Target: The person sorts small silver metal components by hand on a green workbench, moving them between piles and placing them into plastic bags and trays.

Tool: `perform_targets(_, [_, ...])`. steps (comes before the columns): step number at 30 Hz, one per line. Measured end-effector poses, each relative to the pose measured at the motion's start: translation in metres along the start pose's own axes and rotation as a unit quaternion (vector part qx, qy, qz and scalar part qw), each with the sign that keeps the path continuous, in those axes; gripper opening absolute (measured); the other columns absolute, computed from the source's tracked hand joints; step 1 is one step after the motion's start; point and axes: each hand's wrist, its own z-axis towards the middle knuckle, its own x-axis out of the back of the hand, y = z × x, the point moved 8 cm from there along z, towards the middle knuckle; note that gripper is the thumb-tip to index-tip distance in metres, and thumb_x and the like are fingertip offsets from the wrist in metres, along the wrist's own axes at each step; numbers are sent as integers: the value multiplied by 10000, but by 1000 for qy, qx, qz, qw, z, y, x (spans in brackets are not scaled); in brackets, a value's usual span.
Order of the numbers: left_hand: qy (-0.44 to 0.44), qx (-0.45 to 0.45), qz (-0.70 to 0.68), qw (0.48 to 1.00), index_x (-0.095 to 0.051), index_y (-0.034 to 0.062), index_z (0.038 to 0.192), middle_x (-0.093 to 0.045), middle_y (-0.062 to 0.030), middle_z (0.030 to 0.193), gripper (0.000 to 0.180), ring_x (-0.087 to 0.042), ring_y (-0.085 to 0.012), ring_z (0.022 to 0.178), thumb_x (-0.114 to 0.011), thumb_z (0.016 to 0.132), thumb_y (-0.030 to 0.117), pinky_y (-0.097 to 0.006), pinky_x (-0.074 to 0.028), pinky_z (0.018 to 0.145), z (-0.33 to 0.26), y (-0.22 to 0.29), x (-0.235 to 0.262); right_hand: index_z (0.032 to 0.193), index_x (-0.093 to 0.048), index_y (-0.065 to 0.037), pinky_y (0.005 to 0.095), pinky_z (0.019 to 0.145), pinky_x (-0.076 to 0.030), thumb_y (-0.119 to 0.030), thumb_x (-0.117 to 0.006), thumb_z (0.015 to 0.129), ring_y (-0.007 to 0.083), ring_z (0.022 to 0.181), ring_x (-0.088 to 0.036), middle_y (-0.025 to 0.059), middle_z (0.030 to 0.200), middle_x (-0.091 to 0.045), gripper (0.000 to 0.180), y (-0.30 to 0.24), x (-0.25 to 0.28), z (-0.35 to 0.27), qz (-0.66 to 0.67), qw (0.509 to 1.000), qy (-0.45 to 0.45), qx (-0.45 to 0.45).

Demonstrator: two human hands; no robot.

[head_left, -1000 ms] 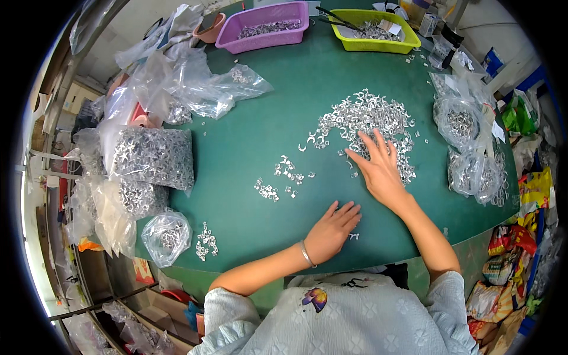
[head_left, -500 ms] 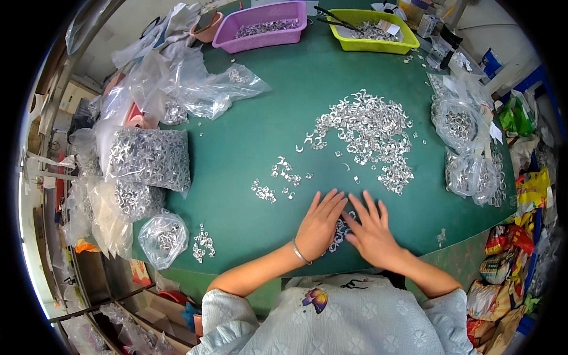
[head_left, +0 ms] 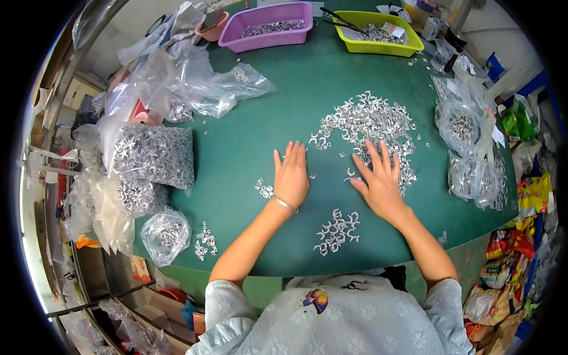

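Observation:
My left hand (head_left: 291, 174) lies flat, fingers together, on the green table (head_left: 254, 124), covering a few small silver metal clips. My right hand (head_left: 378, 180) rests flat with fingers spread at the near edge of the big pile of silver clips (head_left: 367, 121). A small cluster of clips (head_left: 337, 231) lies near the front edge between my forearms. Another little group (head_left: 264, 189) sits just left of my left hand. A thin bracelet circles my left wrist.
Clear plastic bags full of clips (head_left: 154, 155) crowd the left side, more bags (head_left: 467, 148) stand at the right. A purple tray (head_left: 266, 25) and a yellow-green tray (head_left: 378, 32) with clips sit at the far edge. A tiny clip heap (head_left: 204, 239) lies front left.
Both hands have moved away from the front edge back toward the big pile, leaving a small cluster of clips near the edge.

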Motion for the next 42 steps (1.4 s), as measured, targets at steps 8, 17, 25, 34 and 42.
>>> perform_targets(8, [-84, -90, -46, 991, -417, -48, 1339, -477, -192, 1378, 484, -416, -320, 1326, -551, 905, 119, -547, -269, 1097, -38, 61, -2, 1269, -594, -125, 649, 1080, -153, -349, -613, 891, 413, 1420, -154, 161, 1510, -275, 439, -5, -3, -7, 16, 999, -47, -9])
perform_targets(17, [-90, -80, -110, 987, -398, -36, 1367, -435, -176, 1423, 527, -390, -306, 1351, -510, 854, -1, -557, -213, 1122, -64, 73, 8, 1250, -615, -172, 637, 1087, -157, -311, -623, 883, 415, 1416, -168, 148, 1506, -283, 393, -6, 0, -19, 0, 998, -56, 2])
perform_targets(25, [-121, -143, -105, 977, -433, -22, 1343, -440, -172, 1422, 574, -376, -305, 1363, -506, 774, -47, -521, -235, 1131, -87, 79, 6, 1286, -595, -164, 626, 1105, -133, -415, -649, 842, 398, 1427, -148, 140, 1517, -275, 512, -11, 3, -29, -4, 991, -131, 39])
perform_targets(34, [-109, -96, -179, 973, -390, -22, 1381, -380, -181, 1462, 633, -348, -324, 1374, -536, 767, -50, -507, -235, 1134, -87, 74, 8, 1333, -534, -101, 627, 1106, -122, -457, -662, 815, 410, 1433, -121, 167, 1523, -247, 642, -33, 9, -65, 30, 976, -205, 67])
perform_targets(42, [-15, -37, -104, 994, -467, -44, 1311, -453, -212, 1403, 503, -398, -353, 1337, -487, 809, -74, -515, -272, 1117, -4, 18, 10, 1388, -473, -155, 623, 1115, -116, -447, -635, 848, 406, 1434, -122, 149, 1530, -250, 635, -36, -4, -22, 35, 977, -163, 129])
